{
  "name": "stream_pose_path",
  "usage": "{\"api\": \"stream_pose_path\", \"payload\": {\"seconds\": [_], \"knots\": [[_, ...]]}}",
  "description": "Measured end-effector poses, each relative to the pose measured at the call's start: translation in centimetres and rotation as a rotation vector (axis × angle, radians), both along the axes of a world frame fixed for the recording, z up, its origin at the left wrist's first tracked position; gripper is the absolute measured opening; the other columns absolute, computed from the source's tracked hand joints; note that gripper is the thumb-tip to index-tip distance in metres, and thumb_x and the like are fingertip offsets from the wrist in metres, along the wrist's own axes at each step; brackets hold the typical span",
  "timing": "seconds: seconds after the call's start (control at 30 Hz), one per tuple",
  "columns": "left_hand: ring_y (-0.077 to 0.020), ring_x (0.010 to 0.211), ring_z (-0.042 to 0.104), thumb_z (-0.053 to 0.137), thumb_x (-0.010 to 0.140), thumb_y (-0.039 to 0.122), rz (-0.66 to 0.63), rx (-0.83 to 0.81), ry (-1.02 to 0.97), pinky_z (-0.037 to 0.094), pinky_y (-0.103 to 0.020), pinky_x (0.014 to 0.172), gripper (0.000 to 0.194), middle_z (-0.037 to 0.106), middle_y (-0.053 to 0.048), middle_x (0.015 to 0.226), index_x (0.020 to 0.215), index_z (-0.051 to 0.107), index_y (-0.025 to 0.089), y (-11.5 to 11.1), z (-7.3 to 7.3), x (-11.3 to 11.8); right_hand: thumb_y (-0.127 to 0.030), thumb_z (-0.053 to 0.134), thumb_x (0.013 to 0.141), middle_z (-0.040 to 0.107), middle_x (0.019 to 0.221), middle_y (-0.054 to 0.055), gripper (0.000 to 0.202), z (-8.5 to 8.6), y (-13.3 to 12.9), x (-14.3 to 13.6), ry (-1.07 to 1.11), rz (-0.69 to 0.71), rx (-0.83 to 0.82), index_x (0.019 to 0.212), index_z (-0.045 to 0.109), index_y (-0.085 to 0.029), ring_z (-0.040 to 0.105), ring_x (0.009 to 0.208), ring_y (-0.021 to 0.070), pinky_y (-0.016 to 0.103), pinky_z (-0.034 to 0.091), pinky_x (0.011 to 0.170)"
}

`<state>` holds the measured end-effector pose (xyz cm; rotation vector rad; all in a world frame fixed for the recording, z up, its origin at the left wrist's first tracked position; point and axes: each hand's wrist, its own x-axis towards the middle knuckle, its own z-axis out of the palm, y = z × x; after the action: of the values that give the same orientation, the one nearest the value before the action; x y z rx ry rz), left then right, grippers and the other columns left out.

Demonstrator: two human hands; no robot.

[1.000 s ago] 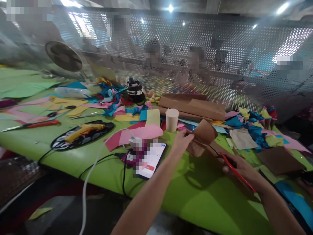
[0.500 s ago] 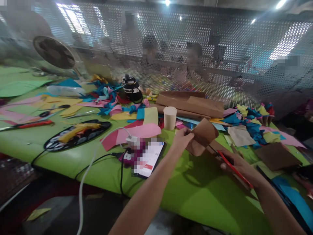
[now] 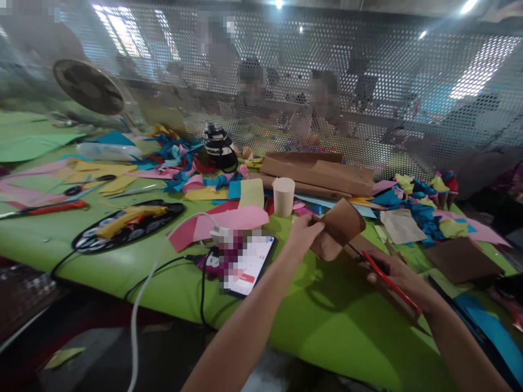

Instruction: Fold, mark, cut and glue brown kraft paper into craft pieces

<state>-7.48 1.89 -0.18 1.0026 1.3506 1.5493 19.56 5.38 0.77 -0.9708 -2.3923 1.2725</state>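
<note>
My left hand pinches the left edge of a curled piece of brown paper above the green table. In my right hand is a pair of scissors with red handles. The scissors' blades point up and left and meet the lower right edge of the paper. A strip of the same brown paper runs behind the blades towards my right hand. Left of the curl stands a pale paper roll, upright and apart from my fingers.
A phone lies beside my left forearm, near a white charger with trailing cables. Folded brown paper lies behind. Another red-handled tool is at far left. A fan and a black bottle stand at the back.
Almost nothing differs. Both hands, the brown paper and the scissors keep nearly the same place, with a very slight shift of the view.
</note>
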Motion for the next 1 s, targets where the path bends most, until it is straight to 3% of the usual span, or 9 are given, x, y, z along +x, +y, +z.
{"api": "stream_pose_path", "payload": {"seconds": [0.4, 0.83, 1.0], "knots": [[-0.0126, 0.066, 0.054, 0.063, 0.076, 0.017, -0.014, -0.014, -0.015, 0.039, -0.024, 0.064, 0.005, 0.059, 0.002, 0.068, 0.072, 0.06, 0.018, -0.14, 0.5, -0.11, -0.056, 0.076, 0.079, 0.073, 0.128, 0.012, 0.061, -0.66, 0.29, -0.07, -0.017, -0.073, -0.022, 0.128, 0.073, -0.019, 0.068, 0.115, 0.0382, 0.048, 0.054, 0.098], [-0.0131, 0.068, 0.056, 0.067, 0.078, 0.022, -0.039, 0.022, -0.059, 0.041, -0.025, 0.067, 0.005, 0.064, 0.0, 0.073, 0.075, 0.066, 0.017, 0.1, -0.08, -0.3, -0.049, 0.077, 0.075, 0.079, 0.115, 0.009, 0.046, -0.27, 0.07, -0.55, -0.04, -0.155, -0.004, 0.11, 0.079, -0.021, 0.072, 0.107, 0.0362, 0.043, 0.056, 0.094], [-0.0134, 0.069, 0.055, 0.066, 0.082, 0.025, -0.039, 0.052, 0.024, 0.039, -0.025, 0.066, 0.011, 0.061, 0.001, 0.071, 0.074, 0.064, 0.018, -0.05, 0.12, -0.39, -0.054, 0.074, 0.078, 0.079, 0.11, 0.008, 0.045, -0.6, 0.17, -0.39, -0.042, -0.144, 0.03, 0.109, 0.078, -0.022, 0.073, 0.102, 0.0347, 0.045, 0.058, 0.092]]}}
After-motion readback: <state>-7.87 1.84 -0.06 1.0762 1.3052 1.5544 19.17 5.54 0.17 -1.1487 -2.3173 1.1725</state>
